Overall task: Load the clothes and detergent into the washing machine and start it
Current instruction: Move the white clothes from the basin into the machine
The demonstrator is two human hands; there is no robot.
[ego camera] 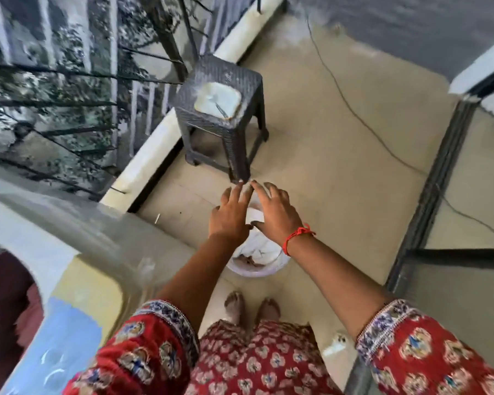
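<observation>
I see both hands stretched out over a white bucket (255,269) of clothes (261,252) on the tiled floor. The left hand (231,213) and right hand (274,212) hang side by side, fingers straight and spread, holding nothing. Just beyond the fingertips stands a dark stool (221,109) carrying a white dish (218,101). Left of the left arm sits the washing machine (77,269)

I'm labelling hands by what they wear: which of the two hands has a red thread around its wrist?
The right hand, reaching over the white bucket; the left hand beside it has a bare wrist.
</observation>
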